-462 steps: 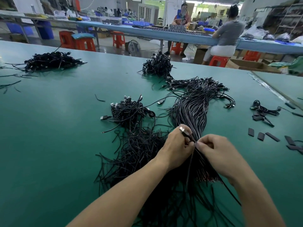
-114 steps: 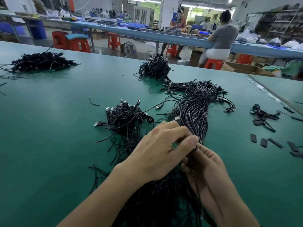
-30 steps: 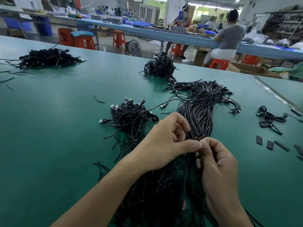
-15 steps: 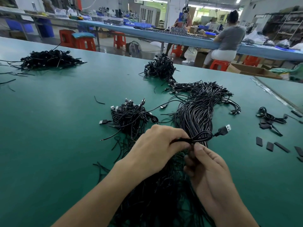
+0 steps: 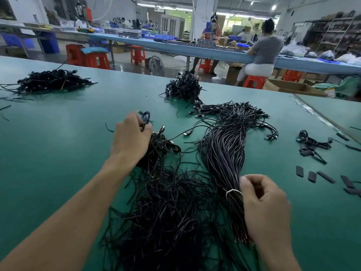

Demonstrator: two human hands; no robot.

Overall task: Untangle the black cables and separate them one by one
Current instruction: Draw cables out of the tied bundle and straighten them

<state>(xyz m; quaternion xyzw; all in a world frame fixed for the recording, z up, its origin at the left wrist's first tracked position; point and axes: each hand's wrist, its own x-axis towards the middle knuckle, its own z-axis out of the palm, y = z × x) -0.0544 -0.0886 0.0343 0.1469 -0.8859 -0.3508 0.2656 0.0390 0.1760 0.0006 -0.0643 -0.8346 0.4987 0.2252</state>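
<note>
Tied bundle (image 5: 224,149) of black cables lies on the green table (image 5: 58,153), running from 5 o'clock up toward 1 o'clock, cinched by a white tie (image 5: 233,191) near its low end. Your right hand (image 5: 267,208) sits at 5 o'clock, fingers curled against the bundle right by the tie; can't tell if it pinches a strand or only steadies, it's blurred there. Your left hand (image 5: 130,137), 10 o'clock of centre, grips one coiled cable (image 5: 145,116) above the small heap (image 5: 162,145) of separated ones. Loose tangle (image 5: 172,212) spreads at 6 o'clock between your forearms. Risks: let the coil go carelessly and it may spring open and hook into the heap; the tangle touches the bundle's tail, so one pull could drag several strands or snag; the tie could slip and let the bundle splay. Hidden: bundle's cut ends partly under your right palm, heap's left side behind your left hand, tangle cut off at the bottom edge.
</note>
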